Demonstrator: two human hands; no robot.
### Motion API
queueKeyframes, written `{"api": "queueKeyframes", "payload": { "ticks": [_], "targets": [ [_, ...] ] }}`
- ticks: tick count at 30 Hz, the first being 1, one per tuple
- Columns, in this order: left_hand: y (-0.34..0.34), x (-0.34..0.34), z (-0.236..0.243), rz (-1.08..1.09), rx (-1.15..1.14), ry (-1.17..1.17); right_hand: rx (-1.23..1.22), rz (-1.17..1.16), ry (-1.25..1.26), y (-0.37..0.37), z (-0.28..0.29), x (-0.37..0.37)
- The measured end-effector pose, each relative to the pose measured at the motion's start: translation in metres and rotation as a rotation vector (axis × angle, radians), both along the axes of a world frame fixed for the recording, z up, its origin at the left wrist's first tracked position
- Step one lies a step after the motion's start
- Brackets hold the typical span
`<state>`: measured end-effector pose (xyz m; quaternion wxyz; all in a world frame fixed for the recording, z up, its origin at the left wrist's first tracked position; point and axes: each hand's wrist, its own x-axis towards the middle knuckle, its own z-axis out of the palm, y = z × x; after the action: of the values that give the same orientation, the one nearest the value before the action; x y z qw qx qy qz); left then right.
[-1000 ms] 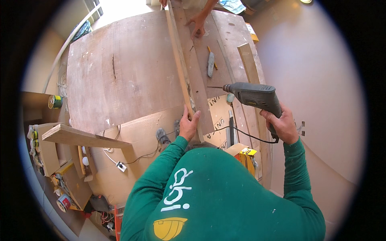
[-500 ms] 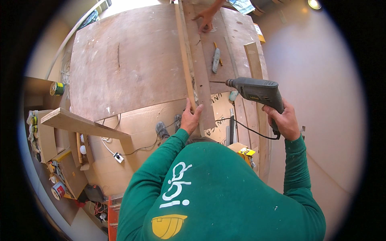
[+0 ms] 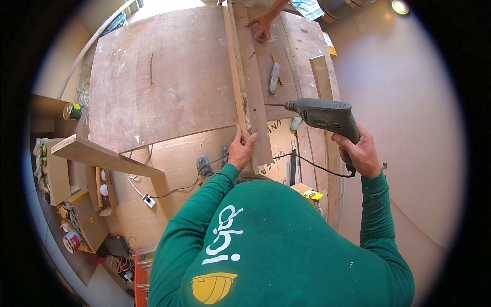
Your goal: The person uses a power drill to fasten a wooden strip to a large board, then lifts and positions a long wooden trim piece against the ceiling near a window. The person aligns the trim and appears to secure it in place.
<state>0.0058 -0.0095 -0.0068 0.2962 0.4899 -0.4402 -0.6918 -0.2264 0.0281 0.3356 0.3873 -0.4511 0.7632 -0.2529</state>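
My left hand (image 3: 242,150) is closed round the near end of a long wooden batten (image 3: 236,71), which stands along a wider flat board (image 3: 260,117). Held by its handle in my right hand (image 3: 362,153) is a dark corded power drill (image 3: 325,112). Its long thin bit points left, with the tip at the wide board's right edge; I cannot tell whether they touch. Farther off, another person's hand (image 3: 263,29) reaches down to the same board, fingers bent. A grey utility knife (image 3: 274,79) and a yellow pencil (image 3: 280,80) lie right of the board.
Under the boards is a large plywood worktop (image 3: 169,71). An upright plank (image 3: 107,156) stands at the left and another plank (image 3: 321,77) at the right. The drill's black cord (image 3: 327,171) loops below it. An orange ladder (image 3: 141,276) and tool boxes (image 3: 89,227) are at lower left.
The drill has shifted very slightly left, bringing its bit closer to the wide board's edge. My left hand keeps its grip on the batten.
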Motion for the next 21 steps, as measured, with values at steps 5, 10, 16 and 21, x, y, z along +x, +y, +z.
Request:
{"api": "queueKeyframes", "payload": {
  "ticks": [5, 10, 16, 21],
  "targets": [
    [-0.003, 0.004, 0.014, -0.028, -0.017, -0.067, 0.035, -0.005, 0.013, 0.002, -0.001, -0.004],
    [-0.003, 0.004, 0.007, -0.024, 0.004, -0.050, 0.030, 0.007, 0.016, 0.001, 0.000, 0.000],
    [-0.002, 0.002, 0.004, -0.011, -0.017, -0.034, 0.014, 0.004, -0.003, 0.001, 0.001, 0.002],
    [-0.001, -0.002, -0.004, 0.013, -0.024, 0.006, 0.025, 0.004, -0.025, 0.001, 0.003, 0.001]
  ]
}}
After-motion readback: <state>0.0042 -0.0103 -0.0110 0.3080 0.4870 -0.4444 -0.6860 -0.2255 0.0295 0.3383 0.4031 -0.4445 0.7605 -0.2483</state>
